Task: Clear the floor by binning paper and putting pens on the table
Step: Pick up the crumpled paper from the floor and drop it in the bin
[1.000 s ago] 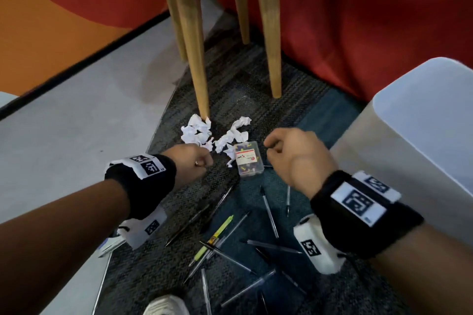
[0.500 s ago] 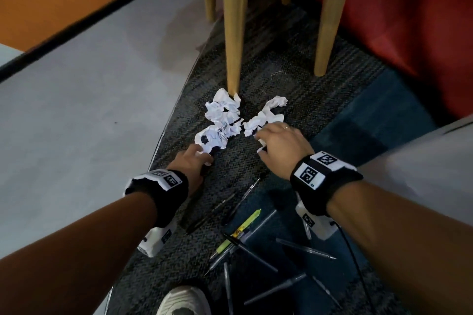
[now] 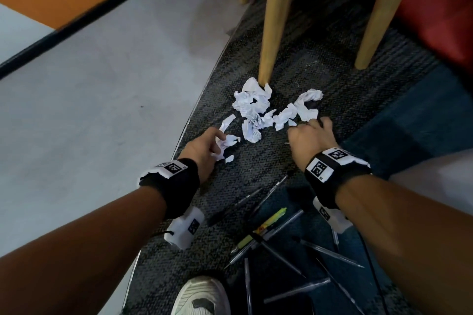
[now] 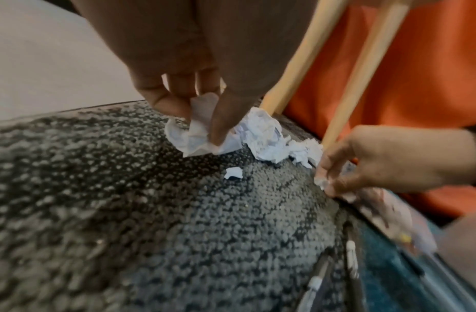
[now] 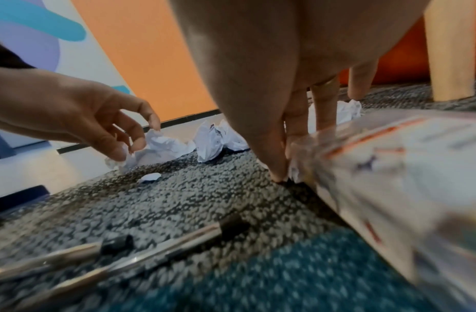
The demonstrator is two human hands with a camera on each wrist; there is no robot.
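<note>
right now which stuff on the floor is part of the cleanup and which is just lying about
Part of the job:
- crumpled paper, some pinched by the left hand and right hand
- clear pens
- yellow pen

Just lying about:
- clear plastic box, close against the right hand
- wooden table leg
- white shoe
</note>
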